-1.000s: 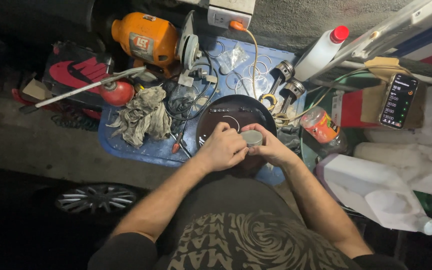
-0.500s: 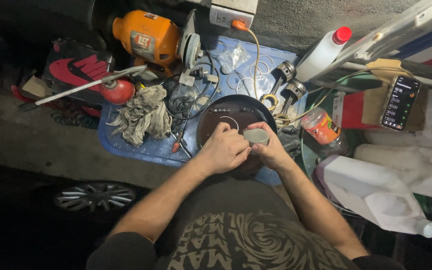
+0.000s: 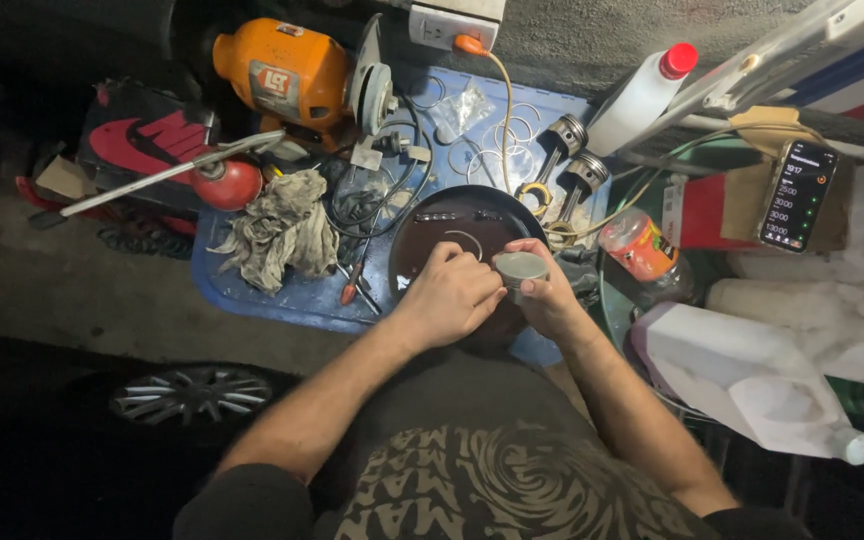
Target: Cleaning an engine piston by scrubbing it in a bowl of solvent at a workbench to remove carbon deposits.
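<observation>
Both hands, left hand (image 3: 449, 296) and right hand (image 3: 548, 297), gripping grey piston (image 3: 519, 268) over dark pan (image 3: 457, 232); oily fingers likely to slip, dropping piston.

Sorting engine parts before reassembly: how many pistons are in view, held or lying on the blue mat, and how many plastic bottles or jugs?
Grey metal piston held in both hands: 1
Pistons with connecting rods on the blue mat: 2
White bottle with red cap: 1
Large white plastic jug: 1
Small orange-labelled bottle: 1
Total: 6
</observation>
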